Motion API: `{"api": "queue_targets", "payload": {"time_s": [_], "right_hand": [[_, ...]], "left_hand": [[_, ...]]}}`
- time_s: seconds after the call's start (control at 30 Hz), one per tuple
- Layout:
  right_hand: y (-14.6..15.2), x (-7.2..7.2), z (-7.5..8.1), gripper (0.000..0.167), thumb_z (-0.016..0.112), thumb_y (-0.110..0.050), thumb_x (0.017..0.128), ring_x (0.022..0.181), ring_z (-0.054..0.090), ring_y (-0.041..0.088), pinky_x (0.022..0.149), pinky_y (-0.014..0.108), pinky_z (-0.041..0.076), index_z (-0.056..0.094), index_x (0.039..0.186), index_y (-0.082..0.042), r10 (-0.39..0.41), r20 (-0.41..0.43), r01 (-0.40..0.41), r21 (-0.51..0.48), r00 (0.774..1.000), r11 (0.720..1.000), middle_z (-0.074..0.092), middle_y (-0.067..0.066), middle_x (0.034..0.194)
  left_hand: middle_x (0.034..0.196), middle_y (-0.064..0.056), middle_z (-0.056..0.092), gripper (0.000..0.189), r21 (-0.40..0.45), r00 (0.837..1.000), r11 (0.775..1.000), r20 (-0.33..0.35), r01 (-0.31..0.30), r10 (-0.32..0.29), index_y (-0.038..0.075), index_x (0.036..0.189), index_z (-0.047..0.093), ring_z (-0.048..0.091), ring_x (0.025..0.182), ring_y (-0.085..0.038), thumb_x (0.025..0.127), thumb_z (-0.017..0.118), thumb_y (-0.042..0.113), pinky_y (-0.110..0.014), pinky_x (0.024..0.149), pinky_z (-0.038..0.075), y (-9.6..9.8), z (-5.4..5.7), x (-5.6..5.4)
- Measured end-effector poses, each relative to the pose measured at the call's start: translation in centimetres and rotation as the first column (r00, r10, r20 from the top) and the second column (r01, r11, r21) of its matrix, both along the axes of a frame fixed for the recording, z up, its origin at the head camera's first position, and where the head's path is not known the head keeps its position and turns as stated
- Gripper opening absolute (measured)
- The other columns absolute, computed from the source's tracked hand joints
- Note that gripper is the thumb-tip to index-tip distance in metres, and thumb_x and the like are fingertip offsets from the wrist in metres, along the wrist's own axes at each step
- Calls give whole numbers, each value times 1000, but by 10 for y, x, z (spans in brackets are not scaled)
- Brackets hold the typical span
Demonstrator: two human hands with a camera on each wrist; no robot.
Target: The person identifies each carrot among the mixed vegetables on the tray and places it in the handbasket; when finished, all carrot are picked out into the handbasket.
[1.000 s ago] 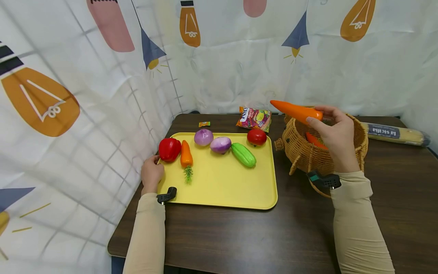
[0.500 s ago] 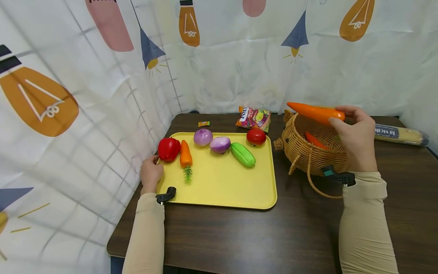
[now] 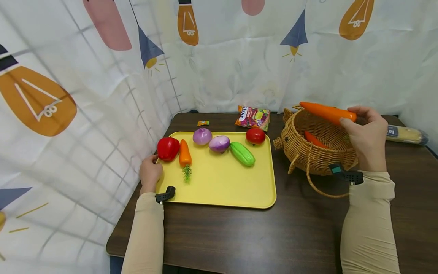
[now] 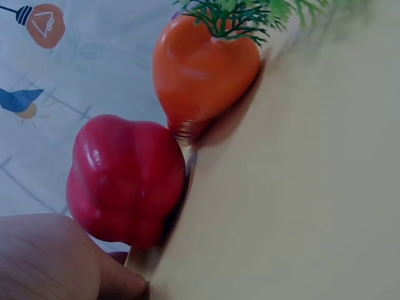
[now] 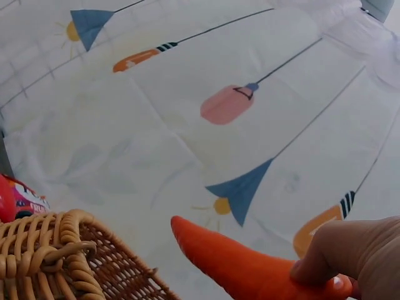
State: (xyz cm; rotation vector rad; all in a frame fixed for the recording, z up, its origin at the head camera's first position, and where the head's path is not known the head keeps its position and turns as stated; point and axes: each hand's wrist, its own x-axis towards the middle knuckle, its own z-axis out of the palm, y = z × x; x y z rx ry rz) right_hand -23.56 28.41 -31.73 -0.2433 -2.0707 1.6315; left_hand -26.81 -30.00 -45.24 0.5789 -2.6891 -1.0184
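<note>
My right hand (image 3: 368, 135) pinches the thick end of an orange carrot (image 3: 326, 112), which points left above the wicker basket (image 3: 316, 158). In the right wrist view the thumb lies along the carrot (image 5: 240, 262), whose tapered tip is free. Inside the basket lies another orange-red piece (image 3: 315, 139), partly hidden by the rim. My left hand (image 3: 150, 174) grips the left edge of the yellow tray (image 3: 222, 186), with the thumb at the rim in the left wrist view. Beside that hand sit a red bell pepper (image 3: 168, 149) and a small leafy-topped carrot (image 3: 185, 154).
Two purple onion-like vegetables (image 3: 202, 136), a green cucumber-like vegetable (image 3: 242, 153) and a tomato (image 3: 255, 136) lie on the tray. Behind it are a candy bag (image 3: 254, 117) and a small wrapped sweet (image 3: 203, 123). A pasta pack (image 3: 407, 135) lies behind the right hand.
My right hand has moved right with the carrot, from over the basket's middle towards its right side. The left hand stays at the tray's edge.
</note>
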Motion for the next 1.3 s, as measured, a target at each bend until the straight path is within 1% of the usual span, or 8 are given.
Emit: {"api": "queue_targets", "payload": {"time_s": [0.13,0.43,0.6,0.8,0.97,1.07,1.23,1.3], "right_hand": [[7,0,-1,31,66,-11,88,93,51,6,70,7,46,62,118,-15,-38,61,31,113,997,993,52,-11,107],[18,-1,-5,24,66,-16,88,85,49,6,65,7,46,61,112,-18,-25,110,7,158,994,987,47,-10,102],[17,-4,-9,25,65,-22,89,86,47,7,64,8,45,61,114,-21,-27,156,-5,202,987,979,46,-11,102],[13,-7,-11,34,67,-32,89,85,47,6,64,10,44,62,120,-20,-21,177,-21,233,984,972,46,-14,102],[11,-8,-14,41,68,-37,89,83,48,4,63,12,43,62,124,-17,-31,173,-21,289,984,957,50,-14,102],[9,-9,-14,47,66,-40,89,84,46,5,62,16,42,61,127,-13,-42,177,-22,346,983,938,52,-8,108],[3,-10,-13,54,63,-44,90,86,45,12,64,26,40,59,131,-8,-48,172,-32,434,984,901,54,11,119],[1,-12,-14,55,63,-45,90,87,45,15,66,28,40,59,131,-8,-40,172,-41,444,984,895,55,15,120]], "left_hand": [[127,-21,58,47,3,1000,1000,2,-3,3,-1,134,56,52,112,-39,90,40,5,-52,97,41,-1,0,0],[127,-21,58,48,13,1000,1000,10,-6,6,-1,135,56,51,112,-39,90,40,5,-52,98,40,0,1,-1],[128,-22,58,48,16,1000,1000,9,-5,4,-1,135,56,51,115,-39,90,40,4,-52,99,40,0,1,0],[128,-21,58,47,12,1000,1000,8,-10,10,-1,134,56,51,115,-39,91,40,5,-52,99,40,0,1,-1],[128,-21,58,47,11,1000,1000,6,-6,6,-1,134,56,51,114,-39,90,40,4,-52,99,40,0,2,-1],[128,-21,58,47,11,1000,1000,4,-5,5,-1,134,56,51,114,-39,90,40,4,-52,99,40,0,1,-1],[128,-21,58,47,19,1000,1000,2,-10,10,-1,134,57,51,114,-38,90,40,4,-51,99,40,0,1,0],[127,-20,58,47,19,1000,1000,2,-10,10,-1,134,57,51,114,-38,90,41,4,-51,99,40,1,1,0]]}}
